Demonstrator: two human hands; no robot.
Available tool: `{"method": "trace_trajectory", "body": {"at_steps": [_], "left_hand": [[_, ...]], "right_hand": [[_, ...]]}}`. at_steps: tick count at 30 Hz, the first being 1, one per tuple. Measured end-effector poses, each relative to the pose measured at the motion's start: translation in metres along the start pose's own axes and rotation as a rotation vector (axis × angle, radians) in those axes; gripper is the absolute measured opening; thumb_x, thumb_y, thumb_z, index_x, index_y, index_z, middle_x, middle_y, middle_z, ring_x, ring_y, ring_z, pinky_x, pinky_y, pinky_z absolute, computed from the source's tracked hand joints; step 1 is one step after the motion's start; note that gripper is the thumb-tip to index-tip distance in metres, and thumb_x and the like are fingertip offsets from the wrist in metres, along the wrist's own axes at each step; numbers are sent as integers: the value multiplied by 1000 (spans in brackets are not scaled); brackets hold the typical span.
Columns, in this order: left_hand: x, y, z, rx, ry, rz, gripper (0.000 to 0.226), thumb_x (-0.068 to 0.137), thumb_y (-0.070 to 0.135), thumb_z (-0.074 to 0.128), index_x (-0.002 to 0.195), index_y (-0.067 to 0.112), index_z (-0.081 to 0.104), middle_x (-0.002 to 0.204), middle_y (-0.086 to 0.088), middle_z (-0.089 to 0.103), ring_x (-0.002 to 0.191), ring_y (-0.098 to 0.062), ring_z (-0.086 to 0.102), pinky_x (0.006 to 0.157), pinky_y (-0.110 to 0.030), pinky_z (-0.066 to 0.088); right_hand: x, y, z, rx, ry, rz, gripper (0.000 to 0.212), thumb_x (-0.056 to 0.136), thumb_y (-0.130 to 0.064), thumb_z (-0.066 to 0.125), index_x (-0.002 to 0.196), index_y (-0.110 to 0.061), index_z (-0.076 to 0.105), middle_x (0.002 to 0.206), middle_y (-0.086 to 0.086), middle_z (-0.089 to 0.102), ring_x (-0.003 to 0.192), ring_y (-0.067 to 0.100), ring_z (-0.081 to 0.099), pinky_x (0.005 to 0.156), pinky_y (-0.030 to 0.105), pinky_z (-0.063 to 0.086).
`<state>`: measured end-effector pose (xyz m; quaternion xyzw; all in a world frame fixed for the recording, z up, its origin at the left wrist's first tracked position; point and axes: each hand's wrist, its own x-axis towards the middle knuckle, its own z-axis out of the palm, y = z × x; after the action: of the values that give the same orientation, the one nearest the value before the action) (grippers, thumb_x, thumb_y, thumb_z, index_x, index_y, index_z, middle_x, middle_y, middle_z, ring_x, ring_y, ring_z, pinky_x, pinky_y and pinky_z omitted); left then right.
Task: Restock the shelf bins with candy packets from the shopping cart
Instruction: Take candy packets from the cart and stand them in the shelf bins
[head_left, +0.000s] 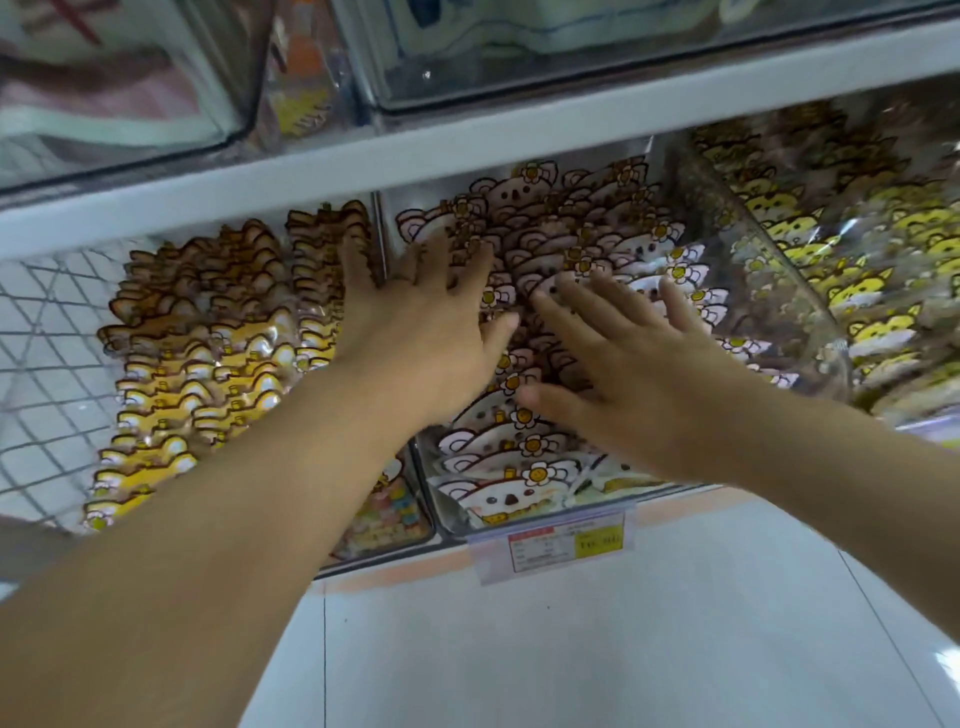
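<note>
The white tiled floor (623, 649) lies nearest, below the middle bin (448, 519). A price label (558, 545) hangs on the front edge of the middle bin. The middle bin is a clear container, filled front to back with overlapping koala candy packets (511, 496), each printed with a white face and yellow flowers. The right hand (639, 384) lies flat on the packets in the right half of the middle bin, fingers straight and spread, gripping nothing. The left hand (415, 322) lies flat on the packets in the left half of the middle bin, slightly farther back, fingers likewise spread and gripping nothing; its outer fingers reach across the clear left wall of the middle bin. The two hands are just beside each other, the left thumb close to the right fingertips; contact between them cannot be confirmed. Left of the middle bin, yellow-and-brown packets (197, 353) fill the adjoining bin, with a wire mesh panel (47, 364) beyond it. Right of the middle bin, yellow cat packets (857, 291) fill a third clear bin. Above the middle bin runs a white shelf board (363, 161), carrying further clear bins (130, 104) whose contents are blurred.
</note>
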<state>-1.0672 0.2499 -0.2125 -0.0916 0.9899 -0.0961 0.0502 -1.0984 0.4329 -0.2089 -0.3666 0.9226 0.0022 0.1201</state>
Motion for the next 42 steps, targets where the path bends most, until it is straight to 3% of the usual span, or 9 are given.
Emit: {"method": "trace_trajectory", "body": {"at_steps": [5, 11, 16, 21, 27, 30, 34, 38, 42], "left_hand": [[31, 2, -6, 114, -238, -43, 73, 97, 68, 11, 158, 31, -3, 167, -2, -7, 153, -29, 8, 116, -69, -3], [-47, 9, -28, -278, -54, 27, 68, 96, 66, 4, 157, 35, 10, 167, 7, 6, 152, -18, 13, 121, -59, 0], [-110, 22, -11, -71, -97, 300, 72, 95, 61, 19, 152, 22, 37, 159, -3, 35, 144, -22, 38, 112, -71, 21], [-93, 32, -1, 84, -112, 204, 70, 103, 54, 32, 155, 32, -9, 167, 4, -6, 153, -18, 5, 114, -69, 4], [-110, 36, -7, -23, 178, 227, 62, 62, 24, 91, 118, 22, 65, 107, 0, 64, 90, -26, 66, 93, -43, 47], [-109, 36, -13, -50, 26, 207, 55, 53, 20, 95, 98, 24, 64, 78, 5, 65, 62, -21, 67, 48, -29, 48], [-85, 42, -17, -16, -147, 190, 17, 91, 12, 63, 92, 21, 50, 69, 3, 40, 70, -24, 52, 58, -34, 41], [-70, 47, -10, -23, -258, 229, 18, 92, 6, 60, 81, 17, 50, 68, 0, 36, 77, -29, 56, 61, -34, 40], [-75, 44, -17, 0, -341, 257, 23, 89, -3, 51, 87, 19, 48, 71, 0, 33, 79, -30, 50, 65, -35, 39]], "right_hand": [[32, 8, 2, -97, -56, -11, 91, 78, -76, -13, 156, -30, -13, 166, -6, -14, 152, 18, -14, 120, 60, -6], [-25, 15, -18, 222, 37, -90, 83, 87, -75, 2, 158, -34, 9, 166, -11, 2, 152, 8, -4, 124, 47, -5], [-74, 22, 33, -3, 296, -287, 54, 93, -39, 35, 140, -19, 53, 148, 3, 51, 137, 24, 48, 113, 59, 32], [-38, 27, 34, 6, 241, -264, 55, 80, -25, 78, 131, -24, 58, 145, -1, 53, 138, 25, 46, 114, 61, 29], [-66, 17, 19, 72, 398, -181, 28, 72, -16, 84, 99, -16, 75, 110, 7, 67, 103, 36, 60, 91, 48, 51], [-73, 5, 10, 61, 184, -136, 28, 87, -9, 66, 111, -23, 68, 97, -1, 65, 95, 27, 61, 76, 40, 56], [-43, 2, -10, -40, -82, -107, 21, 101, -19, 51, 115, -28, 64, 87, -3, 57, 90, 25, 60, 75, 33, 54], [-28, 4, -17, -51, -225, -98, 25, 103, -34, 49, 120, -33, 66, 93, -2, 55, 106, 27, 59, 96, 40, 51], [-38, 11, -13, 2, -283, -53, 27, 99, -28, 57, 119, -43, 66, 106, -2, 64, 104, 26, 62, 83, 38, 56]]}}
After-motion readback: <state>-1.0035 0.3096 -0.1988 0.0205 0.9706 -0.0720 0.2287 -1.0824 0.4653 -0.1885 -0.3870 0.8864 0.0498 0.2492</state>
